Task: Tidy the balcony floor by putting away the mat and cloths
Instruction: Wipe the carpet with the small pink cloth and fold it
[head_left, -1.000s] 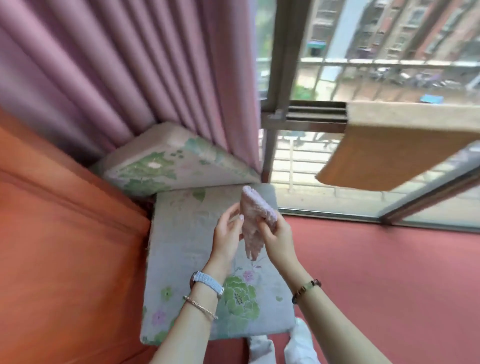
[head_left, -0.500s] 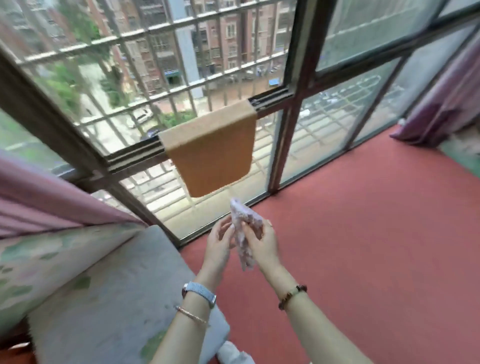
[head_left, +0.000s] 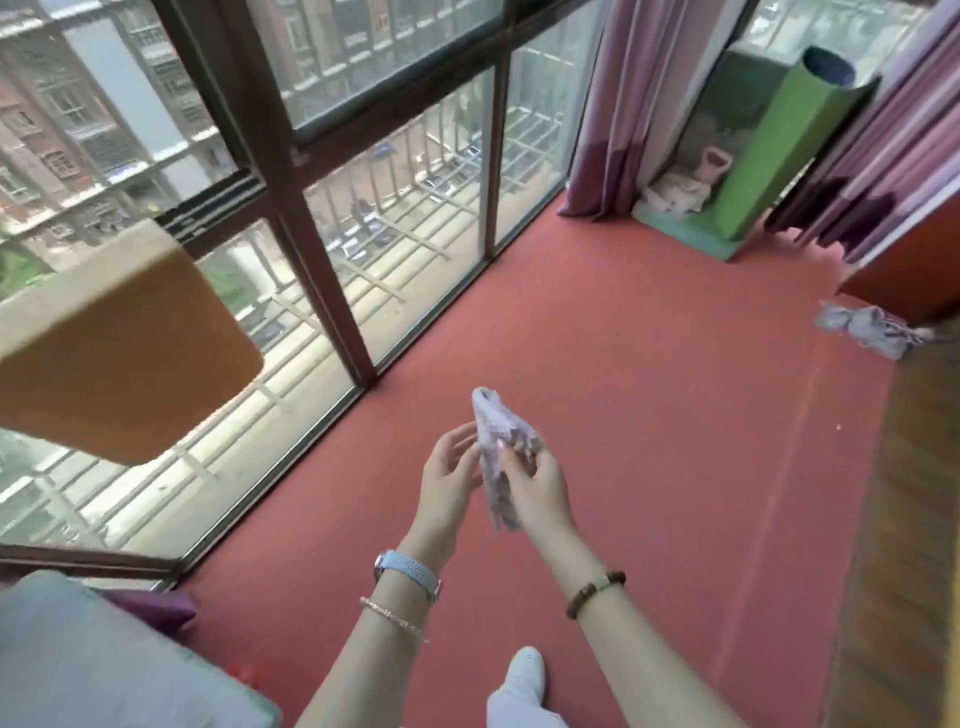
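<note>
text: none legible | signs: buildings (head_left: 67, 119) beyond the window glass too blurred to read | numbers: none readable, watch (head_left: 405, 570) on the left wrist shows no readable dial | labels/brands: none can be read

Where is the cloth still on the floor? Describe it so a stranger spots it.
Follow the red floor to its right edge, beside the orange wooden panel. The crumpled grey-lilac cloth lies there, the only cloth on bare floor.
</note>
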